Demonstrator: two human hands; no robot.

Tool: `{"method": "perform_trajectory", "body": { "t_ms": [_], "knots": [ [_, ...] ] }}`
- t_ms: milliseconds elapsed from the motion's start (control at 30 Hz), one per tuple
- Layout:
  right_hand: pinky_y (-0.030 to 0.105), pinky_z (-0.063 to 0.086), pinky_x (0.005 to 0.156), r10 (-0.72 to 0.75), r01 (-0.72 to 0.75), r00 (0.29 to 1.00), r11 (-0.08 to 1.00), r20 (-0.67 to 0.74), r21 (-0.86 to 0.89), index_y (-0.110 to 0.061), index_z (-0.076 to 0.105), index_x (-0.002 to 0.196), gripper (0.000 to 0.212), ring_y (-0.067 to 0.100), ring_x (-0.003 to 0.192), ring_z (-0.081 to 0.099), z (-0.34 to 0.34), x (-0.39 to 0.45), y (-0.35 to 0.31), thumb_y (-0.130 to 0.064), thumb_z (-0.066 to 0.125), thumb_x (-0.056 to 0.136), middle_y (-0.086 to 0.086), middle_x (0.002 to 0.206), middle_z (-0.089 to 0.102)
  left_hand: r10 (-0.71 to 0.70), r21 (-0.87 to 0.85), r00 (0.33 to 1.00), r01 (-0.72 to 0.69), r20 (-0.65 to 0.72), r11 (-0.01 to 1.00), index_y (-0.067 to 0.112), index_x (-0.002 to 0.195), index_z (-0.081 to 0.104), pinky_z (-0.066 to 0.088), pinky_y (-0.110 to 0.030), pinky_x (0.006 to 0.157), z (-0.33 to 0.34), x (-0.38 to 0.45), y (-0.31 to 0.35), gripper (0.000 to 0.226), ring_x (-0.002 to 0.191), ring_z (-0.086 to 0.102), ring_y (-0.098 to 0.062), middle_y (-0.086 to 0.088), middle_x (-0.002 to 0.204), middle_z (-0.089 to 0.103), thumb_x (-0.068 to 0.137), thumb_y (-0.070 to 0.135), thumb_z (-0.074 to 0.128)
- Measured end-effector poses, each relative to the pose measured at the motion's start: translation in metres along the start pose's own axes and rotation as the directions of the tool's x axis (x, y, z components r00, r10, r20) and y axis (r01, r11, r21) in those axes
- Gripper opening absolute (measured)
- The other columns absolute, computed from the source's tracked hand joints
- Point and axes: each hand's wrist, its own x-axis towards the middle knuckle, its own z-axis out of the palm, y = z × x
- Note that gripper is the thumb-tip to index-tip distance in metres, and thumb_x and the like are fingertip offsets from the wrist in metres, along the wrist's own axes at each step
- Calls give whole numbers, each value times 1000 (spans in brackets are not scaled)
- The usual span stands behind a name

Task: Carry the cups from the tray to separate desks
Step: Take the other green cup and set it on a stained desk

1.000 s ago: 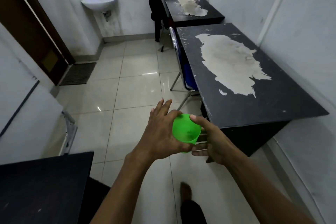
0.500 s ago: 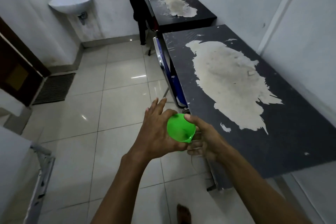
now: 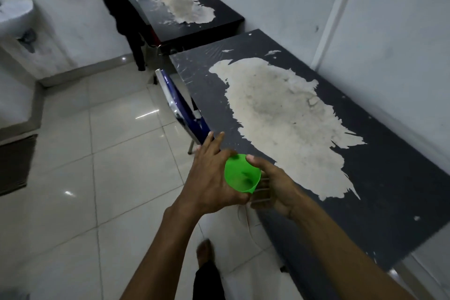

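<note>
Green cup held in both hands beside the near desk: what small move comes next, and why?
Probably carry the green plastic cup, held between left hand and right hand, rightward over the worn black desk and set it down; it hangs at the desk's edge.

The small bright-green plastic cup (image 3: 242, 174) looks smooth, slightly translucent. The near black matt desk top (image 3: 379, 178) is worn rough and pale at its middle. The pale floor tiles (image 3: 109, 153) are glossy.

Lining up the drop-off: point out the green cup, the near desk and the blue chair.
green cup (image 3: 239, 174): head view, inside of its wall.
near desk (image 3: 379, 202): head view, dark part of its top.
blue chair (image 3: 181, 107): head view, its backrest.
</note>
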Motion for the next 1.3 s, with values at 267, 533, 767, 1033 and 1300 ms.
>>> {"method": "perform_trajectory", "body": {
  "t_ms": [267,533,767,1033,1300],
  "knots": [
    [37,53,69,-14,55,982,975,-190,213,-12,74,84,58,29,73,65,6,41,-31,-61,77,52,12,79,70,246,-31,958,-244,144,969,20,127,54,19,-56,117,-13,94,-31,91,149,4,-22,-6,161,17,47,59,72],
    [41,49,80,19,148,921,907,-390,394,-19,77,95,51,27,82,64,-4,64,-37,-57,76,62,9,90,72,399,-73,872,-395,283,916,19,122,58,28,-46,115,4,160,-29,85,147,14,-22,-7,157,27,46,53,76],
    [50,48,99,63,159,882,893,-467,420,-20,77,99,59,30,92,68,-33,85,-31,-61,78,57,11,104,73,474,-124,819,-460,322,879,17,116,62,39,-46,107,36,200,-23,85,142,30,-24,-6,151,38,42,58,72],
    [51,48,100,127,129,873,871,-471,475,-20,77,98,65,35,103,67,-70,107,-34,-63,81,49,12,103,74,510,-157,770,-490,385,858,18,119,60,38,-46,108,68,243,-15,90,141,31,-23,-5,150,38,41,61,71],
    [43,53,84,204,140,844,809,-496,571,-17,72,106,67,30,95,65,-87,127,-47,-59,80,54,10,104,69,573,-194,702,-547,423,814,16,120,60,41,-46,106,87,282,-12,89,139,35,-21,-2,148,42,42,56,78]
  ]
}}
